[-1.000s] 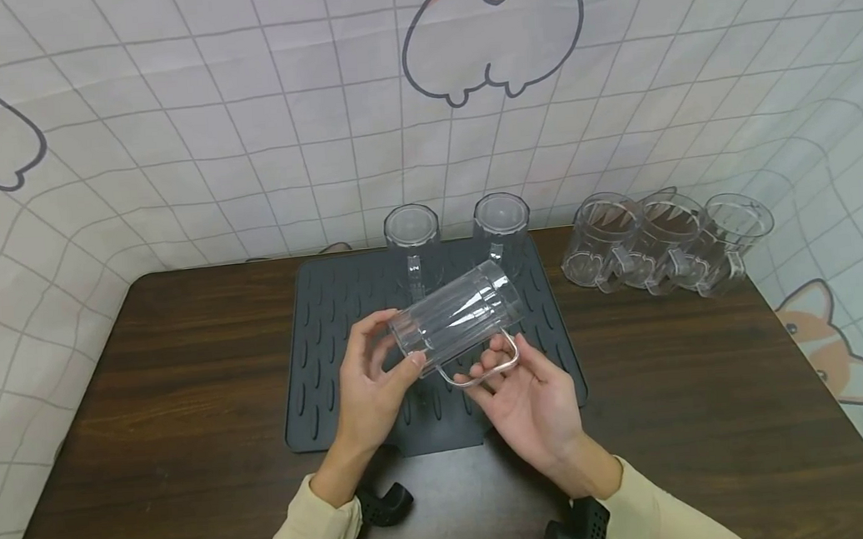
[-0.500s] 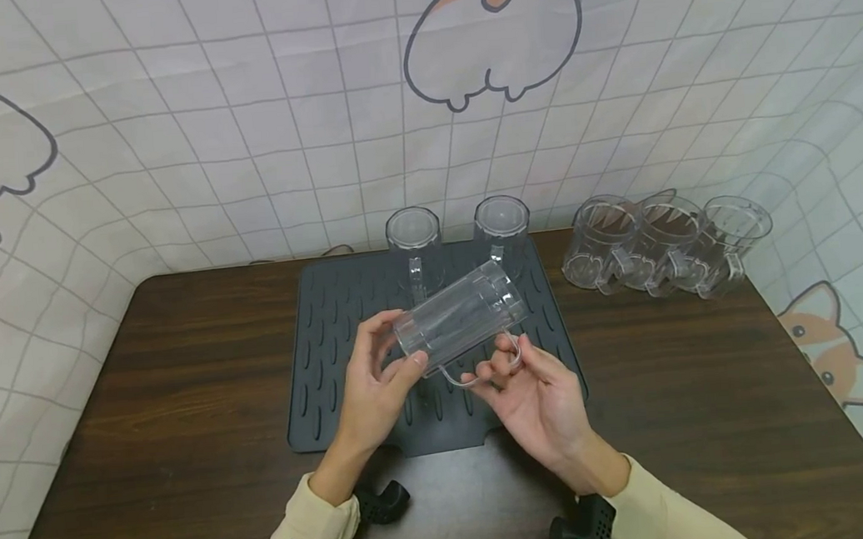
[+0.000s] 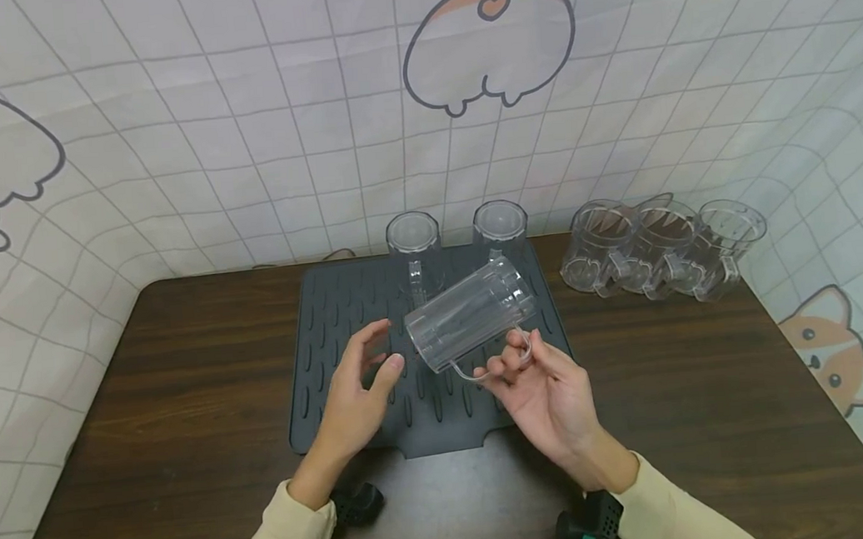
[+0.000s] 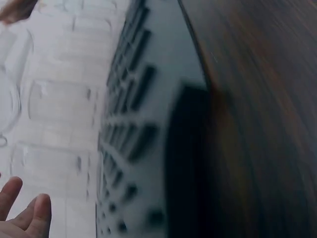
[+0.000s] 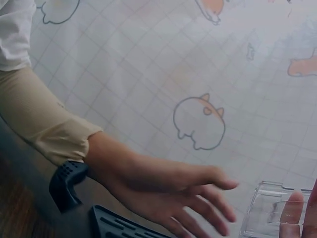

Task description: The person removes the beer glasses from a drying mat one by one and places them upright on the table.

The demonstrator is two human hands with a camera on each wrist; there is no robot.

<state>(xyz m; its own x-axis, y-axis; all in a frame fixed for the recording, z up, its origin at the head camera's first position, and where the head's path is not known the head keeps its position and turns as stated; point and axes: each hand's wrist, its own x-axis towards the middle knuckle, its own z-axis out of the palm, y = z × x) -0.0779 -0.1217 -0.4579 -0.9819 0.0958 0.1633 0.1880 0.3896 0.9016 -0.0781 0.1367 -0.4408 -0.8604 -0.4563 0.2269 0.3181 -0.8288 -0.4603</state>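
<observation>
A clear mug (image 3: 472,312) is held tilted on its side above the dark drying mat (image 3: 344,309). My right hand (image 3: 549,403) grips its handle, with the fingers curled through and around it. My left hand (image 3: 354,400) is just left of the mug, thumb and fingers spread, with a small gap to it. In the right wrist view, the left hand (image 5: 173,196) reaches toward the mug (image 5: 262,213) without touching it. Two more clear mugs, one left (image 3: 413,246) and one right (image 3: 499,227), stand at the back of the mat, the right one partly behind the held mug.
Three clear mugs (image 3: 663,245) stand close together on the wooden table (image 3: 185,404), right of the mat near the back edge. A white tile-patterned cloth (image 3: 243,149) with cartoon animals rises behind the table and at both sides.
My left hand has let go of the mug's end and drawn back to the left. My right hand has carried the mug slightly rightward, still by its handle.
</observation>
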